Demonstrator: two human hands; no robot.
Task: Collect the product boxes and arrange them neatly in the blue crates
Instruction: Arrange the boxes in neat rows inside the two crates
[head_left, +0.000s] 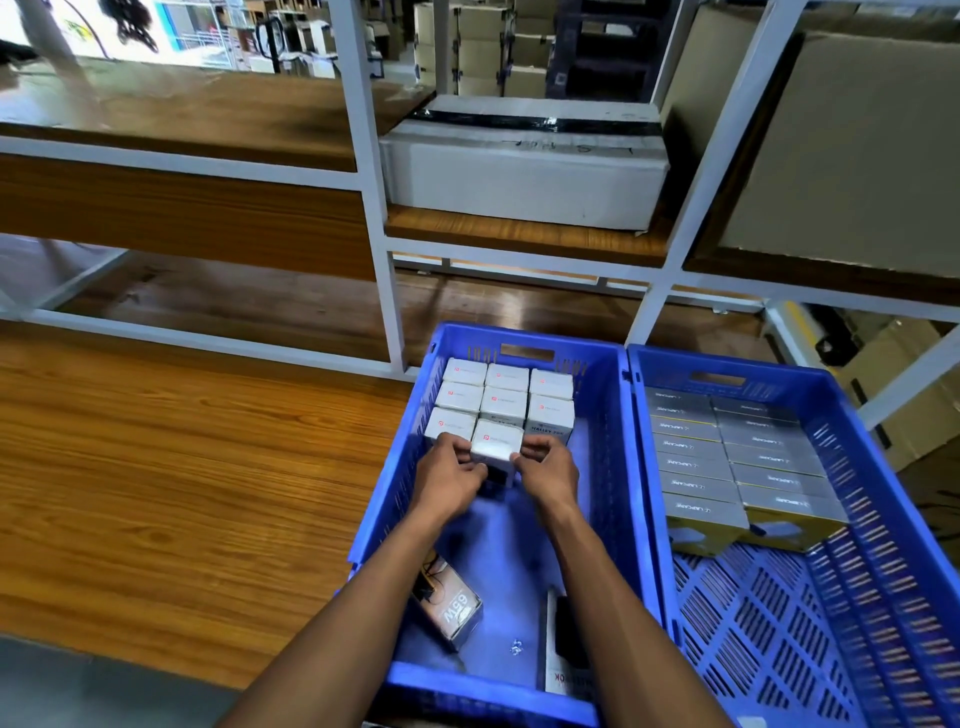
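while both hands pinch white box | box base hidden | left grip, right grip clamped

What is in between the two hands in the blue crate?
A small white box sits between the left hand and the right hand. Both hold its sides in the left blue crate, seen from the head camera.

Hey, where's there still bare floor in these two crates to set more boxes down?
Left crate: bare floor between the white boxes and the 65W box. Right crate: the near half, this side of the grey boxes. Both far ends are packed; both hands, left hand and right hand, hold one white box.
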